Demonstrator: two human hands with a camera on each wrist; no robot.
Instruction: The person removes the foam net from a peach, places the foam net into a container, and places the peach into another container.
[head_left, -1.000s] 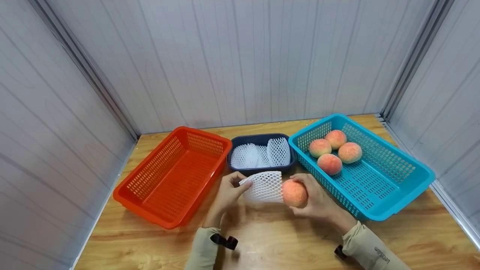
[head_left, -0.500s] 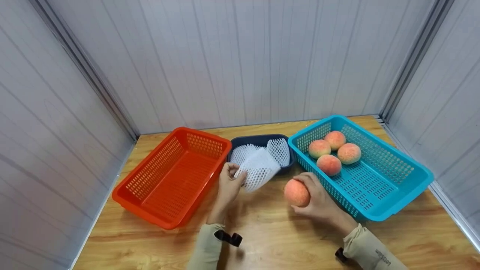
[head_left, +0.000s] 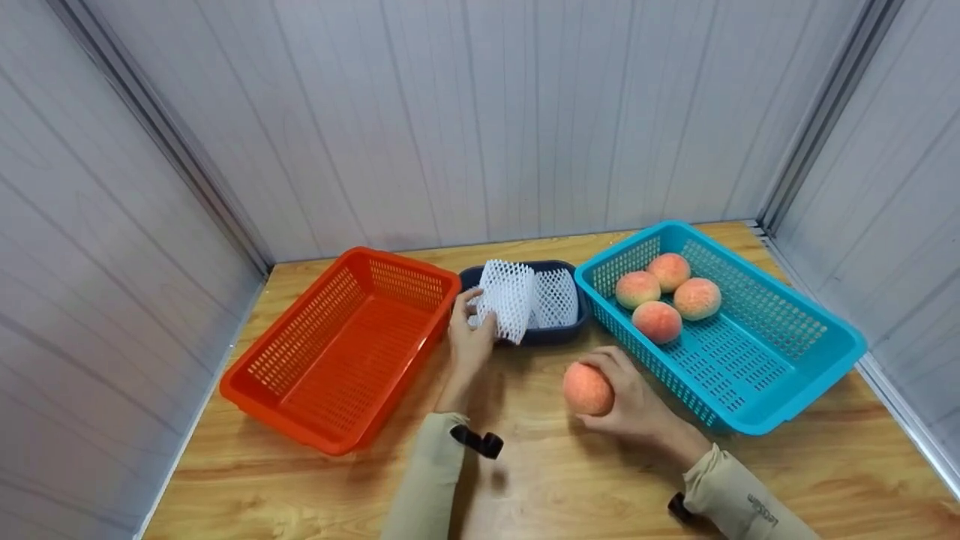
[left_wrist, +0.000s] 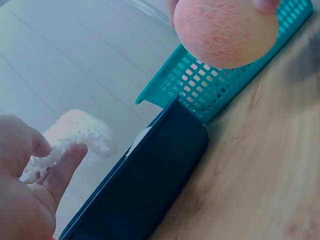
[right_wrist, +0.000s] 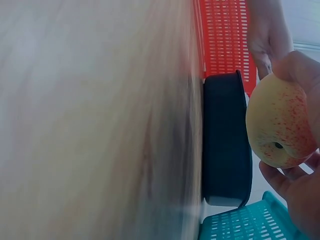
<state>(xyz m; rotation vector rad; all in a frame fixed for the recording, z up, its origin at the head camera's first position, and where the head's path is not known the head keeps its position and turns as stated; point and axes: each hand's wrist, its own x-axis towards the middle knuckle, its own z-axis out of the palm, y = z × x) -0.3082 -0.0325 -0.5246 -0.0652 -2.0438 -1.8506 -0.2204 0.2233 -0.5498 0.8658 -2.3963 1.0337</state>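
Note:
Over the small dark blue bin, my left hand pinches a white foam fruit net between thumb and fingers. The left wrist view has the same net at the fingertips, above the bin's rim. Another white foam net lies in the bin on the right. My right hand grips a peach above the table, in front of the bin. In the right wrist view the fingers curl round this peach, and its stem hollow shows.
An orange-red basket stands at the left of the table. On the right, a turquoise basket holds several peaches at its far end. Pale panel walls enclose the back and sides.
My left hand has drawn the foam net away from the peach, then carried it up and back over the bin. My right hand keeps the peach in nearly the same place.

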